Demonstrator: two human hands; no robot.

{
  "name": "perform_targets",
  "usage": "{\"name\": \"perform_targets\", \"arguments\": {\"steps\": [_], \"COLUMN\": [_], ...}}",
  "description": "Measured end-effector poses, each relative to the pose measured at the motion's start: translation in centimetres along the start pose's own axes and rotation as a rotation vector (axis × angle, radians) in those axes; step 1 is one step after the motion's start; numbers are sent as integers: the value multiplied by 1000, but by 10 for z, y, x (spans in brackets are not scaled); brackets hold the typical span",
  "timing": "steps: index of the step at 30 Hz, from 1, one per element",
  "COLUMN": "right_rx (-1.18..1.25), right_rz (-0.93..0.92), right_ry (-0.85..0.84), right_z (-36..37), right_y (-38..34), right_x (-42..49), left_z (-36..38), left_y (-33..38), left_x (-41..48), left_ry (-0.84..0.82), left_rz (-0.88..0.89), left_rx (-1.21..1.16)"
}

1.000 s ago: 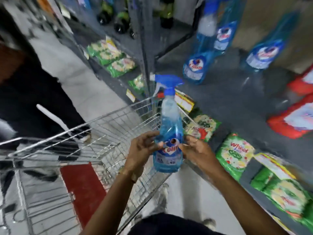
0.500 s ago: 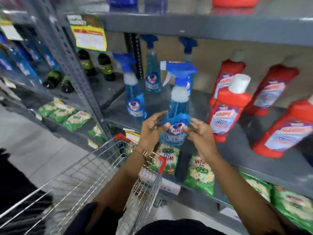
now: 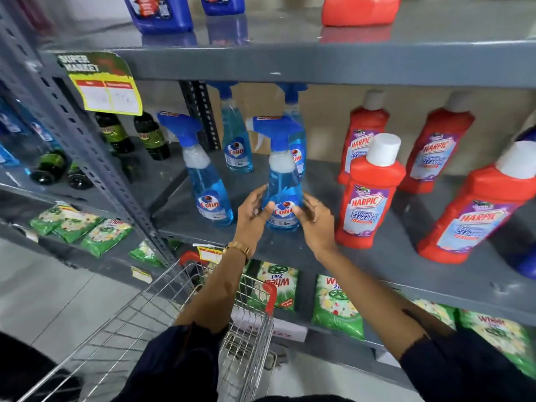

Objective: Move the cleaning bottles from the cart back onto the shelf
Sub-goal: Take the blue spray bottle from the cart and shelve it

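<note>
A blue Colin spray bottle (image 3: 282, 181) stands upright on the grey middle shelf (image 3: 290, 245), near its front edge. My left hand (image 3: 253, 216) wraps its left side and my right hand (image 3: 314, 220) holds its right side, both at the label. Another Colin spray bottle (image 3: 207, 184) stands just to the left, and two more (image 3: 235, 140) are behind. The wire cart (image 3: 179, 323) with red corner trim is below my arms; its inside is mostly hidden.
Red Harpic bottles (image 3: 367, 190) stand close on the right of the held bottle. Dark green bottles (image 3: 150, 137) sit on the left bay. Green detergent packets (image 3: 336, 309) fill the lower shelf. The upper shelf (image 3: 319, 62) hangs overhead, with a price tag (image 3: 104, 85).
Both hands carried the spray bottle up from over the cart and forward onto the middle shelf, where its base now rests. The view rose from the cart to the shelf.
</note>
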State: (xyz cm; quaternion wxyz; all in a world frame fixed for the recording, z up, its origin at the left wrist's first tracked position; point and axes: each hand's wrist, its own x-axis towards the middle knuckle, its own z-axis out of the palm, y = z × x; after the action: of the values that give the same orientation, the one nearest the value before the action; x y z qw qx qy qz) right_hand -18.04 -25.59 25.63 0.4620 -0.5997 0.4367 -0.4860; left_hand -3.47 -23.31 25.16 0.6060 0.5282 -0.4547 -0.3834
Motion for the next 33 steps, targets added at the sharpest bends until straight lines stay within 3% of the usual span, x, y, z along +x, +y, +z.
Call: {"name": "perform_targets", "arguments": {"steps": [4, 8, 10, 15, 25, 30, 33], "right_rx": [42, -95, -177, -170, -258, -219, -122], "right_rz": [20, 31, 59, 98, 143, 123, 35], "right_ry": [255, 674, 763, 526, 485, 363, 480], "right_z": [-18, -49, -64, -74, -73, -85, -101], "right_y": [22, 41, 42, 39, 53, 50, 53], "right_x": [-59, -100, -89, -42, -40, -45, -68], "left_z": [12, 40, 52, 58, 53, 65, 88], "left_y": [-19, -27, -28, -35, -41, -31, -30], "left_x": [-17, -20, -16, -10, -13, -29, -70], "left_ry": [142, 275, 304, 334, 323, 367, 423], "left_rz": [-30, -14, -22, -20, -40, -3, 139], "left_rx": [3, 259, 329, 377, 399, 474, 491]}}
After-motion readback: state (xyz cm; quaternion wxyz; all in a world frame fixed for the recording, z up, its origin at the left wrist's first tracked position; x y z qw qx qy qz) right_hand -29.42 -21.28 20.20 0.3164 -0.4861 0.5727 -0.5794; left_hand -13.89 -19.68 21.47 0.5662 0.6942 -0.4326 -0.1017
